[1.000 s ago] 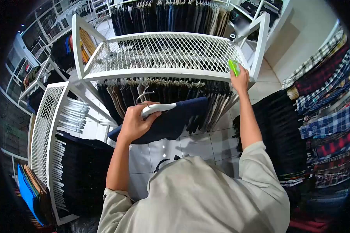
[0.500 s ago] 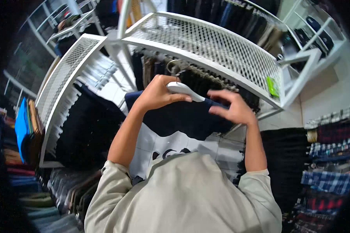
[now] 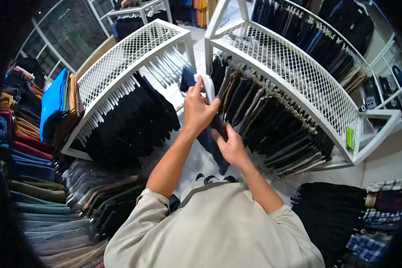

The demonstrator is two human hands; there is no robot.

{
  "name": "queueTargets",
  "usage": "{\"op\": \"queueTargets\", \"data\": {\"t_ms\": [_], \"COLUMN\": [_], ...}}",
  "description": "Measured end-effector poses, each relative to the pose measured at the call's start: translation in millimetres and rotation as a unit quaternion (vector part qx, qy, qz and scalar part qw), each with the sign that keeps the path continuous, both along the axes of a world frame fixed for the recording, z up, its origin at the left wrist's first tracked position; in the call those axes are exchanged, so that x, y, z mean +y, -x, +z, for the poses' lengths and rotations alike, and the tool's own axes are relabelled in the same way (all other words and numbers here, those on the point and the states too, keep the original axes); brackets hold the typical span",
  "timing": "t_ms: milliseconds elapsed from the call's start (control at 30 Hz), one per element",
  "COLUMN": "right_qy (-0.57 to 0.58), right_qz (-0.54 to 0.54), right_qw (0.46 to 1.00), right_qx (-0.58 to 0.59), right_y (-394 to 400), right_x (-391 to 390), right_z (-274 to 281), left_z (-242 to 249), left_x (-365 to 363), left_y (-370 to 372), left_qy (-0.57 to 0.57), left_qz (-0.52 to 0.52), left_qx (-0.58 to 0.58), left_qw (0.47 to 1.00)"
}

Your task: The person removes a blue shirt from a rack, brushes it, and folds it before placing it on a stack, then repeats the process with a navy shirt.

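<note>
My left hand (image 3: pixel 200 105) is closed around a white hanger (image 3: pixel 207 87), its index finger pointing up along it. A dark navy garment (image 3: pixel 210 145) hangs from the hanger and is seen nearly edge-on. Lower down, my right hand (image 3: pixel 230 145) touches the garment's near right side, thumb and fingers somewhat apart. The garment hangs between two white racks, above the tiled floor.
On the left, a white mesh-topped rack (image 3: pixel 125 49) carries black garments on white hangers. Another mesh-topped rack (image 3: pixel 295 67) on the right holds dark trousers (image 3: pixel 272 116). Folded clothes (image 3: pixel 40 192) line the far left; checked shirts (image 3: pixel 366 245) lie at lower right.
The view has swung left toward the left rack. The hanger and garment have turned from broadside to nearly edge-on, and my right hand has moved down beside the garment.
</note>
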State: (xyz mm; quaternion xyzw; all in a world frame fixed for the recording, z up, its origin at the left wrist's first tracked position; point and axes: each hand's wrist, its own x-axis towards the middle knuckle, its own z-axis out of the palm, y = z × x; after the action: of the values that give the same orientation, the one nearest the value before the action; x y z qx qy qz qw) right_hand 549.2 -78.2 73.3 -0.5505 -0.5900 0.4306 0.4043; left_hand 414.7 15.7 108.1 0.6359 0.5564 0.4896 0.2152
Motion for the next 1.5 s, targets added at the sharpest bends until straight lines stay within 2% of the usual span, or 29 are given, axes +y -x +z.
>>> {"op": "queueTargets", "data": {"t_ms": [33, 67, 100, 167, 200, 233, 300, 433, 467, 500, 567, 633, 700, 767, 800, 833, 900, 967, 1033, 1067, 1167, 1300, 1367, 1400, 1433, 1500], "right_qy": [0.000, -0.069, -0.138, -0.114, -0.159, -0.221, -0.337, -0.399, -0.415, -0.413, -0.364, -0.381, -0.380, -0.357, -0.354, -0.351, -0.321, -0.305, -0.286, -0.282, -0.260, -0.261, -0.196, -0.203, -0.208, -0.123], "right_qz": [0.006, -0.005, -0.018, -0.050, -0.085, -0.114, -0.142, -0.174, -0.182, -0.194, -0.132, -0.173, -0.231, -0.287, -0.306, -0.323, -0.347, -0.361, -0.384, -0.386, -0.389, -0.354, -0.308, -0.284, -0.260, -0.216], "right_qw": [1.000, 0.997, 0.990, 0.989, 0.980, 0.958, 0.902, 0.812, 0.801, 0.797, 0.852, 0.843, 0.812, 0.794, 0.784, 0.774, 0.766, 0.770, 0.754, 0.742, 0.725, 0.711, 0.765, 0.765, 0.766, 0.833], "right_qx": [-0.002, -0.021, -0.039, -0.074, -0.087, -0.147, -0.230, -0.390, -0.391, -0.397, -0.352, -0.338, -0.377, -0.401, -0.408, -0.416, -0.435, -0.428, -0.450, -0.470, -0.506, -0.549, -0.531, -0.540, -0.550, -0.495], "right_y": [2.0, 3.0, 2.4, -5.1, -9.8, -15.5, -29.3, -49.6, -54.4, -62.1, -80.2, -90.3, -104.1, -121.7, -133.2, -144.5, -158.3, -166.7, -171.9, -175.7, -190.9, -253.5, -296.4, -325.6, -355.8, -424.6], "right_x": [7.4, 14.1, 20.5, 30.8, 39.4, 45.5, 63.0, 78.5, 82.2, 82.2, 79.5, 69.4, 52.8, 30.5, 20.1, 9.6, -11.3, -23.8, -30.0, -30.0, -20.2, 21.1, 60.0, 86.5, 113.2, 175.1], "right_z": [-3.9, -7.1, -8.1, 14.9, 15.3, 23.7, 30.5, 56.2, 60.0, 61.3, 60.9, 62.2, 65.8, 72.3, 75.7, 79.7, 92.4, 106.7, 128.8, 142.7, 188.9, 270.3, 319.2, 330.0, 341.0, 341.7], "left_z": [0.8, 1.9, 3.2, 25.6, 34.8, 37.8, 57.2, 95.1, 99.3, 109.0, 119.1, 123.6, 127.4, 130.6, 120.8, 112.7, 101.2, 100.2, 103.2, 108.9, 159.0, 252.8, 294.6, 304.4, 318.1, 314.3], "left_x": [2.9, 5.7, 8.0, 3.5, 4.8, 8.4, 13.2, 29.3, 36.5, 40.3, 51.3, 64.0, 71.0, 72.0, 85.4, 94.5, 104.5, 106.7, 109.8, 116.5, 138.6, 211.9, 267.7, 295.4, 318.3, 374.2], "left_y": [10.7, 21.9, 34.5, 53.1, 62.1, 69.1, 78.5, 84.0, 83.2, 82.1, 74.2, 63.6, 53.9, 49.7, 47.2, 42.6, 30.5, 7.3, -15.9, -25.4, -53.0, -102.5, -141.1, -162.2, -184.2, -235.0], "left_qy": [-0.013, -0.036, -0.016, 0.050, 0.077, 0.030, 0.063, 0.036, 0.032, 0.040, 0.031, 0.001, -0.028, -0.089, -0.089, -0.097, -0.091, -0.099, -0.185, -0.220, -0.272, -0.311, -0.319, -0.341, -0.306, -0.239], "left_qz": [-0.001, 0.009, 0.024, -0.010, -0.033, -0.073, -0.157, -0.307, -0.345, -0.367, -0.401, -0.427, -0.456, -0.316, -0.314, -0.332, -0.287, -0.313, -0.309, -0.298, -0.308, -0.315, -0.342, -0.302, -0.318, -0.339], "left_qx": [-0.003, 0.011, 0.045, 0.025, 0.031, 0.019, -0.028, -0.021, -0.037, -0.037, -0.048, -0.024, 0.000, 0.265, 0.308, 0.305, 0.265, 0.251, 0.154, 0.188, 0.219, 0.300, 0.320, 0.323, 0.345, 0.357], "left_qw": [1.000, 0.999, 0.999, 0.998, 0.996, 0.997, 0.985, 0.951, 0.937, 0.929, 0.914, 0.904, 0.890, 0.907, 0.893, 0.887, 0.916, 0.910, 0.920, 0.910, 0.885, 0.845, 0.824, 0.830, 0.829, 0.837]}}
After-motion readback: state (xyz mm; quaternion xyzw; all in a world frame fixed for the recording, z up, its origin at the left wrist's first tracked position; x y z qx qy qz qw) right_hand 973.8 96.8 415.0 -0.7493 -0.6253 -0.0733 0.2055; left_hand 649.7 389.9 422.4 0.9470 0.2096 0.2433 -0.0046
